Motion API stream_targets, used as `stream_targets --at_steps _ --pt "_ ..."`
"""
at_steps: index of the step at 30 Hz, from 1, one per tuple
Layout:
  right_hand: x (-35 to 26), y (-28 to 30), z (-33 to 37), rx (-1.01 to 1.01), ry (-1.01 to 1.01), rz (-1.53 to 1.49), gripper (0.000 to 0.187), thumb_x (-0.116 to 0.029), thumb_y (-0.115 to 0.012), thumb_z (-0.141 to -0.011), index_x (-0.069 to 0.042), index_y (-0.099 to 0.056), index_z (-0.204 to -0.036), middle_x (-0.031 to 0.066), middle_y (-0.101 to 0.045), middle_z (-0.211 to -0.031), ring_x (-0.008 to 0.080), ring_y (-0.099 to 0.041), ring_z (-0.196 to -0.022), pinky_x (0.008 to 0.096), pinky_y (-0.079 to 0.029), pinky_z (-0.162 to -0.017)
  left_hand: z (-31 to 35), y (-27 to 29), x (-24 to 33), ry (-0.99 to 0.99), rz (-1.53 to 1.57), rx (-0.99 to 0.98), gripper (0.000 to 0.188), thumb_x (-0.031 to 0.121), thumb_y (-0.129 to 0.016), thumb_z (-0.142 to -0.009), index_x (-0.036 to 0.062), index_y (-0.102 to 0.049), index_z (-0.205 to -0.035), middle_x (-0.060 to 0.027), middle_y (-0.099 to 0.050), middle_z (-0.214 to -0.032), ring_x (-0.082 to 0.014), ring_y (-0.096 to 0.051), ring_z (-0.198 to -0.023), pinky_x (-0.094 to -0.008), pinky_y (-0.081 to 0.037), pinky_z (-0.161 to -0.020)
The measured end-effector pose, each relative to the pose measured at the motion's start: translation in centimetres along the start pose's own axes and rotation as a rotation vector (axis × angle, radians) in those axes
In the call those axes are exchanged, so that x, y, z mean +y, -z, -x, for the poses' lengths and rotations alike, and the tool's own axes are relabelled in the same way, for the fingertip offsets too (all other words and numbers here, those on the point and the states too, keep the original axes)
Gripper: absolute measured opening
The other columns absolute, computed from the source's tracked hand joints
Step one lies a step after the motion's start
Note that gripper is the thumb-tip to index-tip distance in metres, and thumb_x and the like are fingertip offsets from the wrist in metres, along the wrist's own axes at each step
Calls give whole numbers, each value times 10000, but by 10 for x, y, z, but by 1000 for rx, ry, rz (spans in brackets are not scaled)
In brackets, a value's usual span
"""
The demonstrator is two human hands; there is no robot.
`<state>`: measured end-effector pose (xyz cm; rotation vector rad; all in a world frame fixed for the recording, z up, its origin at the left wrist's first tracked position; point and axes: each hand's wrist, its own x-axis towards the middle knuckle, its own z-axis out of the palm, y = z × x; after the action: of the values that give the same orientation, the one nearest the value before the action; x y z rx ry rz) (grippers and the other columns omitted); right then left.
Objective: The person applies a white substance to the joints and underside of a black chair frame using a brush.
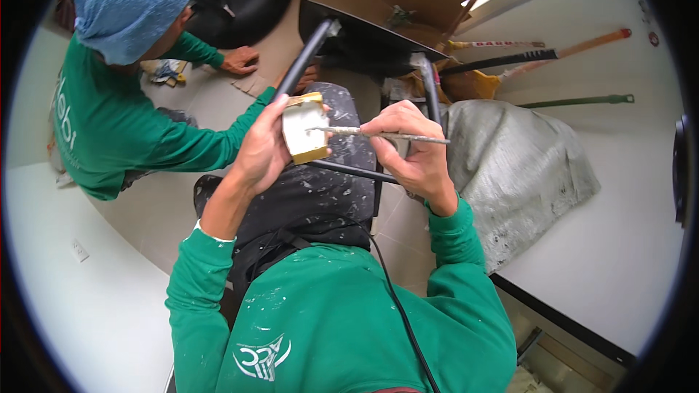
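Observation:
My left hand (262, 147) is closed around a small yellow-sided box (311, 154) in front of my lap. White paint (302, 132) covers the inside of it. In my right hand (413, 151) I pinch a slender, paint-crusted paintbrush (349, 131) between thumb and fingers. It lies nearly level, its tip touching the white paint and its handle pointing right. Just beyond my hands stands a black piece of furniture with a flat panel (349, 40) and tubular metal legs (304, 58). My paint-spattered dark trousers (320, 182) show below the box.
At left a co-worker in a green shirt (109, 124) leans in, one hand (240, 60) near the floor, the other partly hidden by a furniture leg. A grey sheet (517, 167) drapes something on the right. Long-handled tools (575, 54) lean behind it. A black chair (244, 0) lies at the back.

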<state>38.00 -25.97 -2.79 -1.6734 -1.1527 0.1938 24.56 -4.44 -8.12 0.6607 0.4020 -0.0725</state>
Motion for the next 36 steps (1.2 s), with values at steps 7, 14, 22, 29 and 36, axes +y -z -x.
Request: stream_targets --at_steps 7,14,22,29,36 --pt "21 12 6 27 -58 -127 221 26 -695 -778 -27 -785 -973 74 -746 -889 217 -648 -868 352 -495 -818 -1 -3 6 53 21 -11 578 431 -265 -1140 -1 -536 -1411 -163 -658 -1309 -303 -718 -994 -460 -639 -829" --pt "19 15 4 42 -19 -90 251 50 -684 -741 -25 -785 -957 83 -742 -887 223 -656 -870 352 -510 -807 1 1 13 58 29 -6 573 436 -269 -1138 8 -541 -1406 -151 -664 -1276 -289 -714 -980 -453 -631 -811" --pt "18 21 6 63 17 -64 261 73 -681 -714 -11 -774 -942 87 -733 -888 233 -650 -864 366 -514 -826 -1 7 13 36 38 -36 591 452 -272 -1139 7 -541 -1420 -143 -665 -1289 -285 -712 -990 -470 -630 -821" --pt "12 17 8 90 -19 -140 252 82 -673 -744 0 -767 -964 106 -730 -915 240 -658 -893 358 -513 -841 -4 9 9 48 45 -19 600 461 -272 -1137 3 -544 -1414 -152 -673 -1271 -285 -709 -991 -483 -625 -831" --pt "28 55 22 315 -185 -127 218 40 -617 -955 51 -729 -1141 109 -707 -1092 159 -666 -1015 286 -506 -939 -8 13 14 -87 49 110 621 475 -297 -1123 -24 -594 -1343 -139 -690 -1127 -266 -709 -987 -452 -617 -854"
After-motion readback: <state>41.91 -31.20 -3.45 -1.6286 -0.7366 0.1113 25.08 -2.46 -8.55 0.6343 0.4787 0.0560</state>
